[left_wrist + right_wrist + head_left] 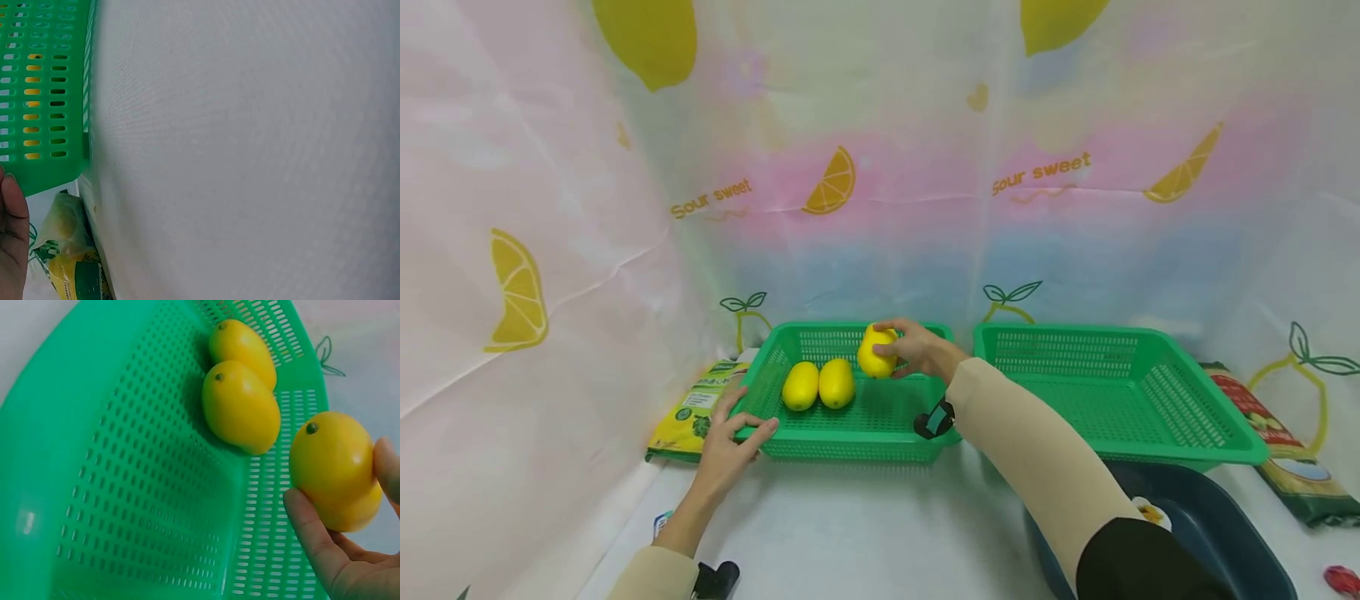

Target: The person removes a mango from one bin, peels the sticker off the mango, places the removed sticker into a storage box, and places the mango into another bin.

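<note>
My right hand holds a yellow mango between thumb and fingers, over the back right part of the left green basket. In the right wrist view the held mango shows its small dark stem end, above the basket's slotted wall. Two more mangoes, a left one and a right one, lie side by side inside. With thumb and fingers my left hand grips the rim at this basket's front left corner. The left wrist view shows its fingers against the basket wall.
A second green basket stands to the right, with a dark blue basin before it. A yellow-green packet lies left of the baskets, a red-green packet at right. Behind hangs a printed curtain.
</note>
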The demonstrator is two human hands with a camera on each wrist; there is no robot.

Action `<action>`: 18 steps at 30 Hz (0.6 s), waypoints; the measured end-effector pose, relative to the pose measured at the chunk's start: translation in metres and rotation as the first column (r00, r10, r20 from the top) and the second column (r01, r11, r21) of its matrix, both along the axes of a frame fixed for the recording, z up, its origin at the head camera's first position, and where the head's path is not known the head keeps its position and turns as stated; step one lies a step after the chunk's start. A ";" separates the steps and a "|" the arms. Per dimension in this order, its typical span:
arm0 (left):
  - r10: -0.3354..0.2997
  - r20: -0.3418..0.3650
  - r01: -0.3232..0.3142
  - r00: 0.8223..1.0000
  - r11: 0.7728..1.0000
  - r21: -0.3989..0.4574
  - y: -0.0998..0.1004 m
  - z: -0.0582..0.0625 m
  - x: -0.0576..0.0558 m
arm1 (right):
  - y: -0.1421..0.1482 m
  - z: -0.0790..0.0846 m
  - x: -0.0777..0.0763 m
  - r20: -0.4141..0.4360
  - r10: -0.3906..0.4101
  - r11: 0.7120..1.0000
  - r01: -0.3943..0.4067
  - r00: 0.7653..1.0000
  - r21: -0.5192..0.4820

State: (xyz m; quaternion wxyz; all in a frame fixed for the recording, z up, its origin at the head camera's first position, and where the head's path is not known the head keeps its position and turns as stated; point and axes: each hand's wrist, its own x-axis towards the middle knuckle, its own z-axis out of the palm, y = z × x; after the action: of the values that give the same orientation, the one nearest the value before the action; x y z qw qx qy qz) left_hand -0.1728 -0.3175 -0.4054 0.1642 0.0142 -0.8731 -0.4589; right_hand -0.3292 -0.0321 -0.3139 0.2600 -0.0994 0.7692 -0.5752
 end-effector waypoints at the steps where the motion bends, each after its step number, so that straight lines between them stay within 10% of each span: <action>1: -0.001 -0.002 0.001 1.000 1.000 0.002 0.000 0.000 0.001 | 0.000 -0.001 0.000 -0.002 0.003 1.000 -0.003 1.000 0.008; 18: -0.013 -0.013 0.014 1.000 0.999 0.034 -0.001 -0.004 -0.001 | -0.002 -0.010 0.003 0.021 0.027 0.998 -0.028 0.999 0.062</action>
State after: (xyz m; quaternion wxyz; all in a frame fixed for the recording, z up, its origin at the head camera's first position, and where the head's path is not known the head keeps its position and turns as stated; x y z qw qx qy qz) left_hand -0.1737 -0.3189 -0.4090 0.1664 0.0081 -0.8642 -0.4747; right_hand -0.3263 -0.0338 -0.3239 0.2786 -0.0963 0.7826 -0.5484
